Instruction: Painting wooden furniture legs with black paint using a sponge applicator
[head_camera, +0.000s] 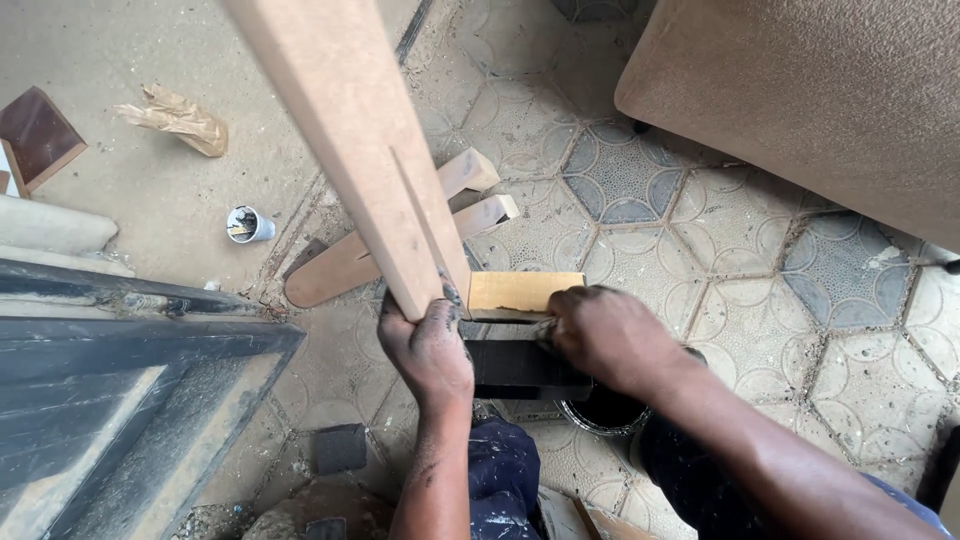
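Note:
My left hand (428, 345) grips the lower end of a long pale wooden leg piece (350, 130) that slants up toward the camera. A short cross block (522, 292) joins it at the bottom, bare wood on top and painted black on the lower part (520, 368). My right hand (605, 335) presses against this block, fingers closed around something small that I cannot make out. Both hands are stained dark. A can of black paint (605, 412) stands on the floor just beneath my right wrist.
Patterned floor tiles (700, 260) lie below. Loose wooden pieces (400, 240) rest on the floor behind the leg. A small white cup (246, 224) and crumpled brown paper (180, 118) lie left. A dark painted frame (120, 400) fills the lower left, a brown upholstered cushion (820, 90) the upper right.

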